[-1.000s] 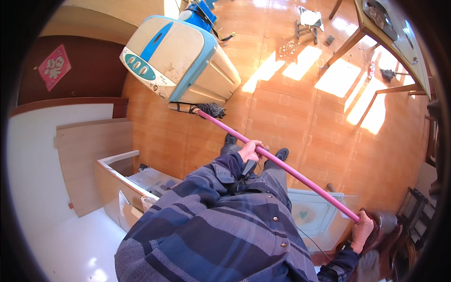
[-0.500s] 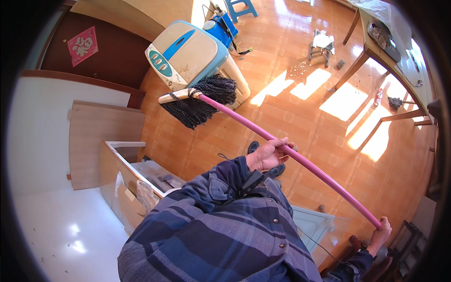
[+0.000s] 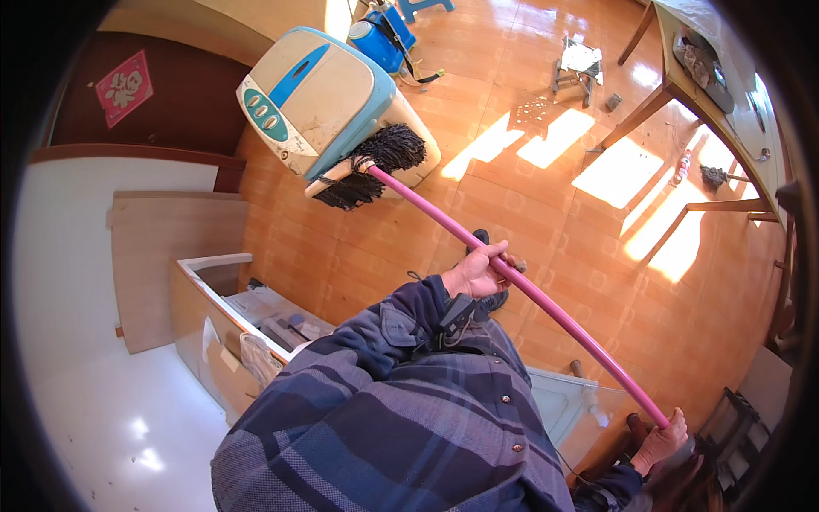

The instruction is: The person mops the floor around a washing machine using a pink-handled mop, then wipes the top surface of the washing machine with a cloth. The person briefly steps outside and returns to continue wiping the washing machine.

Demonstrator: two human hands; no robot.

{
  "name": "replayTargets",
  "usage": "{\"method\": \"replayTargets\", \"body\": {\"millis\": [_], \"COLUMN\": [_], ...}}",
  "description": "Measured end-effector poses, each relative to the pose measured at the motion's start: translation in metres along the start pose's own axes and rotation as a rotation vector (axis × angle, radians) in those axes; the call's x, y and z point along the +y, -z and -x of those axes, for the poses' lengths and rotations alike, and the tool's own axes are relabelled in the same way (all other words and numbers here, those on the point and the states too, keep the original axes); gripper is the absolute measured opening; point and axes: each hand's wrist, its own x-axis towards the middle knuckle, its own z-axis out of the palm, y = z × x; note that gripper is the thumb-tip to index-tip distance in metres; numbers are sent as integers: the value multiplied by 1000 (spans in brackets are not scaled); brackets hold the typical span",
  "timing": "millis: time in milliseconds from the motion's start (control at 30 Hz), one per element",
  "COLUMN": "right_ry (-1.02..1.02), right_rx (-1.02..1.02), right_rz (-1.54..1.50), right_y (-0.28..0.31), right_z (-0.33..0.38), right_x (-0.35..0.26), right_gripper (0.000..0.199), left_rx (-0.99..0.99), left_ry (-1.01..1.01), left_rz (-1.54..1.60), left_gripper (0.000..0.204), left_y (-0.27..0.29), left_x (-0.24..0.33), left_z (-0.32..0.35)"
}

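Observation:
I hold a mop with a pink handle (image 3: 567,320) slanting across the view. My left hand (image 3: 479,270) is closed round the middle of the handle, thumb on top. At the handle's lower-right end, my right hand (image 3: 664,440) grips it tightly. The mop head (image 3: 388,154), with dark stringy strands on a pale crossbar, is at the upper left end. It overlaps the near corner of a cream and blue washing machine (image 3: 337,102) in the view; whether the two touch, I cannot tell.
A blue tank with a strap (image 3: 381,38) stands behind the washing machine. To the right are a wooden table (image 3: 674,81) and a small stool (image 3: 578,61). A bottle (image 3: 682,167) lies on the sunlit tiled floor. An open-topped cabinet (image 3: 217,299) stands at my left.
The mop head has shifted right relative to the washing machine, and its strands are more bunched together. Both hands keep their hold on the handle. The whole view has turned slightly.

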Motion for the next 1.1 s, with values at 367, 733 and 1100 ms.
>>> {"method": "replayTargets", "body": {"millis": [367, 733, 1100], "right_ry": [41, 194, 135], "right_rx": [-523, -237, -1088], "right_rz": [99, 269, -242], "right_y": [72, 92, 118], "right_z": [-92, -202, -213], "right_x": [-76, -306, -342], "right_gripper": [7, 9, 23], "left_rx": [135, 380, 430], "left_ry": [241, 93, 153], "left_rz": [127, 213, 5], "left_gripper": [32, 18, 26], "left_y": [36, 82, 152], "left_x": [61, 122, 123], "left_z": [-69, -157, -189]}}
